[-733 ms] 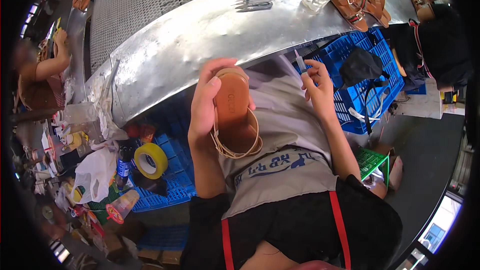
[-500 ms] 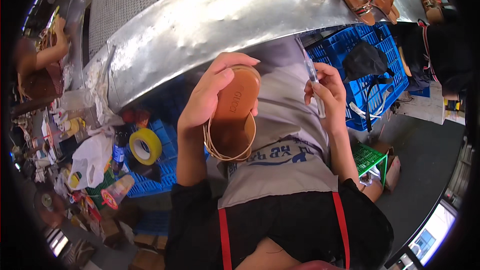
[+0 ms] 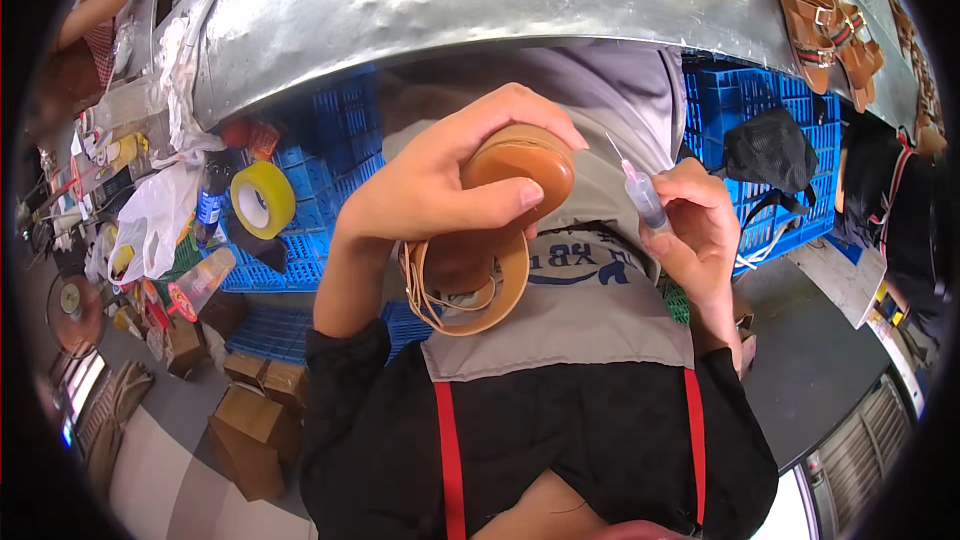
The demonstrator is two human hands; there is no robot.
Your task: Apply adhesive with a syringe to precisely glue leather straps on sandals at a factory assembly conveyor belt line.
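Note:
A tan leather sandal (image 3: 545,172) with thin straps is held up over my apron by my left hand (image 3: 470,165). The thumb lies across its insole and the fingers wrap round the far side. The round end points away to the right, and the looped straps (image 3: 465,315) hang toward me. My right hand (image 3: 700,225) grips a clear syringe (image 3: 643,195) with a thin needle. The needle points up and to the left, apart from the sandal. What the left fingertips press on underneath is hidden.
A shiny metal bench (image 3: 450,10) runs across the far side, with brown buckled sandals (image 3: 825,35) at its right. Blue crates stand on both sides, one holding a black bag (image 3: 770,150). Yellow tape (image 3: 262,200), a white plastic bag (image 3: 155,225) and cartons (image 3: 255,430) lie left.
The sandal has tilted, its round end turning to the right, and my left thumb now lies over the insole. The syringe has swung so its needle leans toward the sandal. The view has shifted.

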